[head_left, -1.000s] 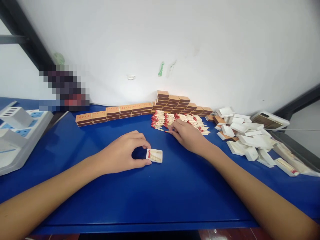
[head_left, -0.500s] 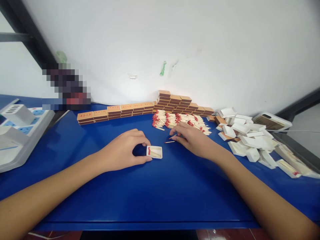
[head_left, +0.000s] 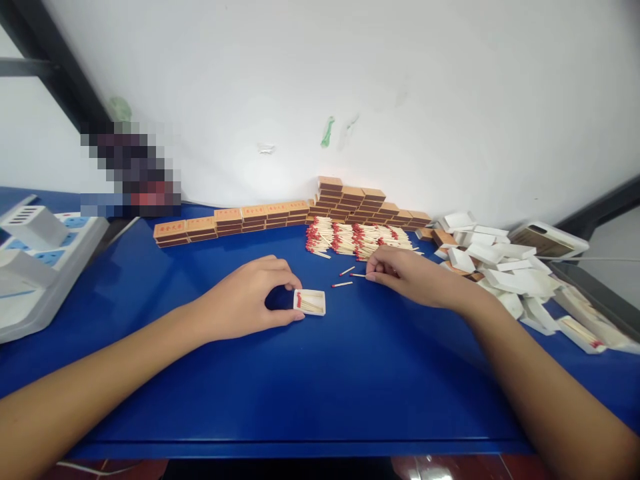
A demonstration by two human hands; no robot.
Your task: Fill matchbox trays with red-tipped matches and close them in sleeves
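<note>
My left hand (head_left: 250,297) grips the left end of a small white matchbox tray (head_left: 317,311) between thumb and fingers. Several red-tipped matches lie inside the tray, their heads to the left. To the right, my right hand (head_left: 403,273) pinches the end of a single match (head_left: 358,275), its red head pointing left. Two loose matches lie on the blue table near it, one angled (head_left: 347,271) and one lower down (head_left: 342,285). Just behind my right hand is a wide pile of matches (head_left: 367,240).
Closed matchboxes (head_left: 229,217) stand in a stacked row along the white wall. White empty trays (head_left: 510,282) are heaped at the right, by a phone-like object (head_left: 550,240). A power strip (head_left: 75,260) with chargers lies at the left.
My right hand has moved right, away from two loose matches, and now pinches a match farther right. My left hand and the tray have hardly moved.
</note>
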